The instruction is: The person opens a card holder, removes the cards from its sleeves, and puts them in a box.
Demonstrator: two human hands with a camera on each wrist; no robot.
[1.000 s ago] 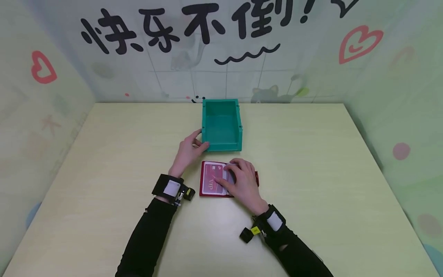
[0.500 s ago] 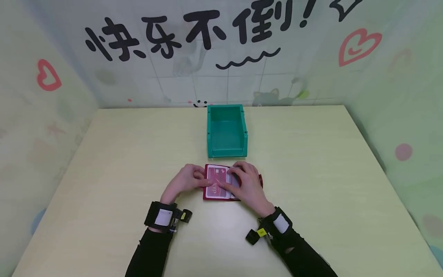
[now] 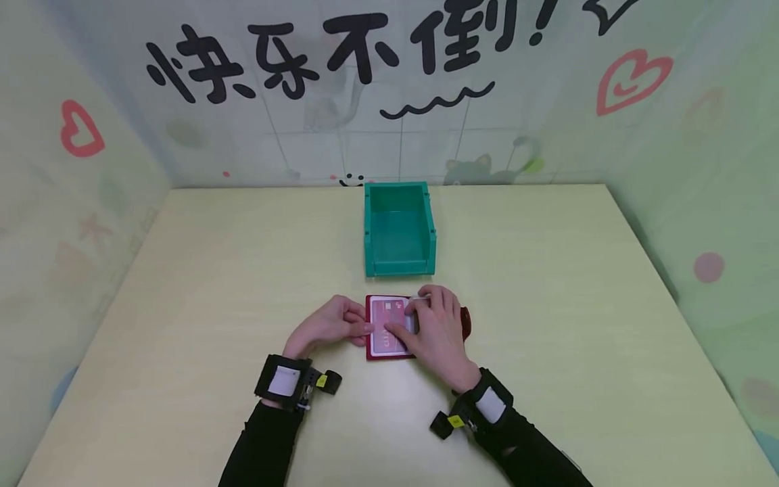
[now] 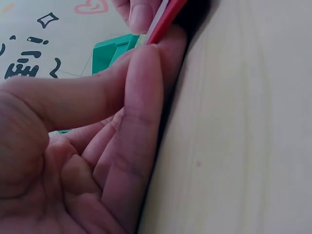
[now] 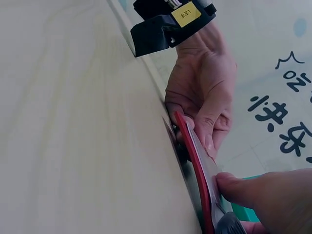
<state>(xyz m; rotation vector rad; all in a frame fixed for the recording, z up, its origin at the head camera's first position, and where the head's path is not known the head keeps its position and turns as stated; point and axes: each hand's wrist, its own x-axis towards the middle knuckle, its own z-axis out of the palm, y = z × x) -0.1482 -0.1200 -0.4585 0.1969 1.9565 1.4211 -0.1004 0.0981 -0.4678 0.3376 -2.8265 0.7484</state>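
A red card holder [image 5: 199, 168] lies in front of me, with a pink card [image 3: 387, 328] showing on its face under a clear cover. My left hand [image 3: 331, 327] pinches its left edge between thumb and fingers; the left wrist view shows the red edge [image 4: 165, 22] between the fingertips. My right hand [image 3: 439, 331] grips the right part, the thumb [image 5: 239, 189] on the card's face and the other fingers curled over the far right side. That hand hides much of the holder's right half. A dark red strap-like tab [image 3: 466, 323] sticks out past the right hand.
Just beyond the holder stands an open teal bin [image 3: 399, 230], with nothing visible inside. The pale wooden table [image 3: 243, 257] meets a printed backdrop [image 3: 341, 149] at its back edge and sides. Both wrists wear black camera straps.
My left hand has come from the bin's left side down to the holder's left edge. The holder has shifted slightly right and towards me, with my right hand staying on it.
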